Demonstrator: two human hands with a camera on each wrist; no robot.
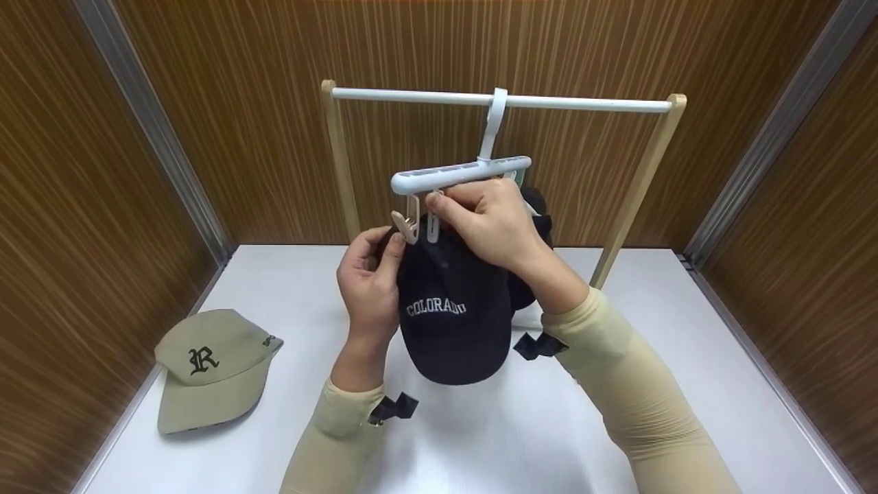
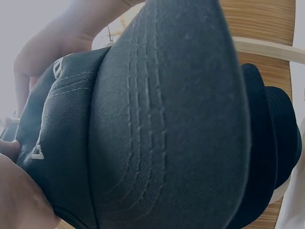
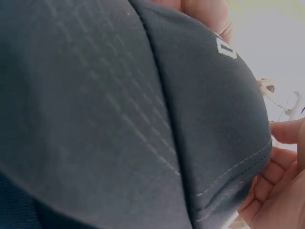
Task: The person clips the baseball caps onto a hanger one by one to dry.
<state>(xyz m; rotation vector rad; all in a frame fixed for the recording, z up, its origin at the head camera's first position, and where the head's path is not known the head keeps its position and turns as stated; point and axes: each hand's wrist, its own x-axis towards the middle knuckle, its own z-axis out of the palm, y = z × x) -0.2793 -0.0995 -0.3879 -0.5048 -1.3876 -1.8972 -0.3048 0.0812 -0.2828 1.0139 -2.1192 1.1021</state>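
A dark navy cap (image 1: 453, 343) with white COLORADO lettering hangs brim down below a white clip hanger (image 1: 439, 177). My left hand (image 1: 370, 288) pinches the cap's left edge between thumb and fingers, the thumb right by a beige clip (image 1: 409, 223). With thumb and forefinger, my right hand (image 1: 490, 219) pinches a second, pale clip (image 1: 433, 226) under the hanger's bar, its lower end over the cap's crown. The cap's stitched brim (image 2: 171, 114) fills much of the left wrist view. In the right wrist view the same brim (image 3: 95, 114) covers most of my right hand.
The hanger hooks over the white rail of a wooden-legged rack (image 1: 583, 103). More dark caps (image 2: 267, 138) hang behind the navy one. A khaki cap (image 1: 219, 363) with a black R lies at left on the white table (image 1: 274, 288). Wood-patterned panels (image 1: 226, 55) enclose the space.
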